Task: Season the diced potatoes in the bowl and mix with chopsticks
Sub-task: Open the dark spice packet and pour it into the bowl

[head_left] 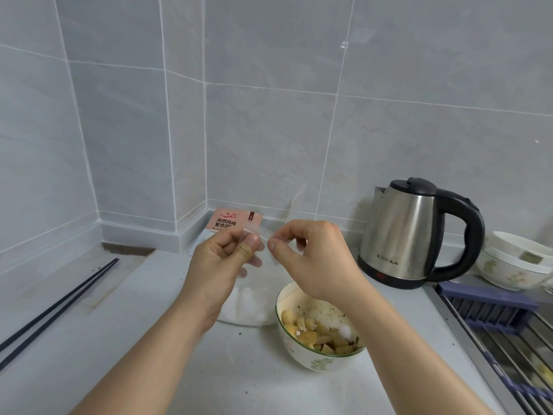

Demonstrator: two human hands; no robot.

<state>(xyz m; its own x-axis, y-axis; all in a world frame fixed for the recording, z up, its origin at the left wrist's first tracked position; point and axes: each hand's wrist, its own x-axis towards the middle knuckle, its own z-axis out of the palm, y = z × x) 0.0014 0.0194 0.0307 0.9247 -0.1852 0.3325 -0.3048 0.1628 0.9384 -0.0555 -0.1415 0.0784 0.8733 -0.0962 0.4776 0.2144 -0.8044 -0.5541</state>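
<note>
Hands pinching clear bag, beside bowl

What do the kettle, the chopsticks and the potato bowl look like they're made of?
Kettle: brushed stainless steel that reflects light, with a black, likely plastic, handle.
Chopsticks: matte black, perhaps plastic or lacquered wood.
Bowl: glossy white glazed ceramic with green leaf print.

Both hands pinch the top edge of a clear plastic bag of white granules above the counter: left hand and right hand close together. Bowl of diced potatoes sits just right of the bag, white clump on top. Black chopsticks lie far left; pink seasoning packet leans in the corner, kettle at right.
</note>
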